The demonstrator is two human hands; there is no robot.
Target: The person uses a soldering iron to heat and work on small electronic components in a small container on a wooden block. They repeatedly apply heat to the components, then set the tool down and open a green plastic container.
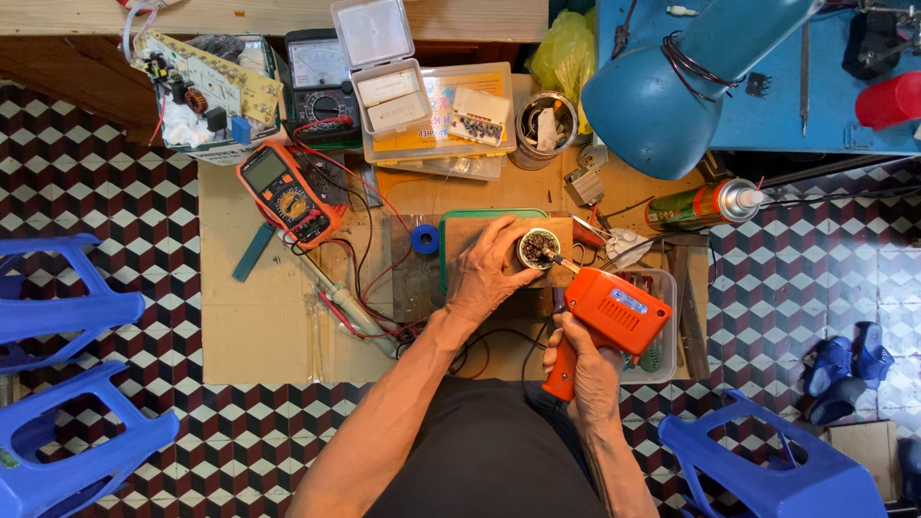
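Observation:
My left hand rests on a wooden block and steadies a small round tin with its fingers. My right hand grips the handle of an orange soldering gun. The gun's tip reaches into the tin. The block lies over a green-rimmed tray on a low cardboard-covered work surface.
An orange multimeter with red and black leads, a soldering iron and a blue tape roll lie to the left. A blue lamp, spray can, parts boxes and circuit board sit behind. Blue plastic stools flank me.

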